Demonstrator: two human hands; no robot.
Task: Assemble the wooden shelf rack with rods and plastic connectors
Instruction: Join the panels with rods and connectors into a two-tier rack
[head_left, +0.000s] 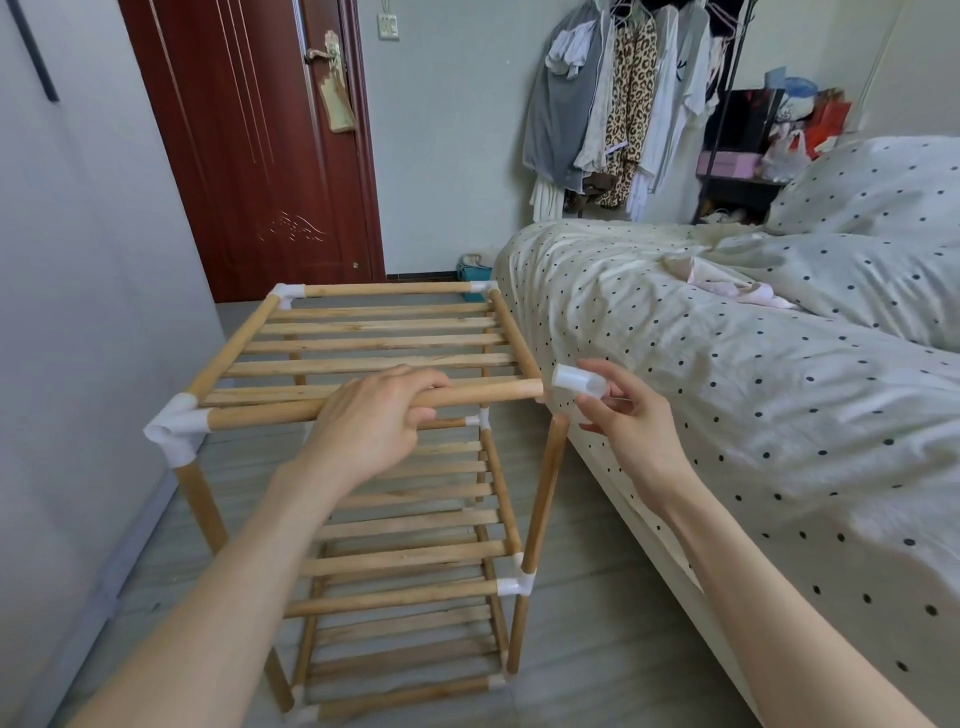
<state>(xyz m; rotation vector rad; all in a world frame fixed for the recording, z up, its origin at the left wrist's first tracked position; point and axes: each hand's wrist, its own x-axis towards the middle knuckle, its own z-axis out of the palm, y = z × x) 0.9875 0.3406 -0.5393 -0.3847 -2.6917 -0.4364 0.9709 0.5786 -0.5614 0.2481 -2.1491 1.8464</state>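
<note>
Connector (577, 383), pinched in the right hand (631, 423), sits just off the front rod's (363, 405) free end at three o'clock, socket facing it; left hand (371, 421) grips that left-right rod.

You are looking down at a grey floor (597, 597) made of long boards. A wooden rack (395, 488) is standing right on it, on its thin round legs. The rack is sitting between a pale wall on one side and a bed (675, 364) on the other side, and the bed is standing on the floor too, just beside the rack. Far back, a small blue-green box (474, 275) is resting on the floor near the foot of the bed.
</note>
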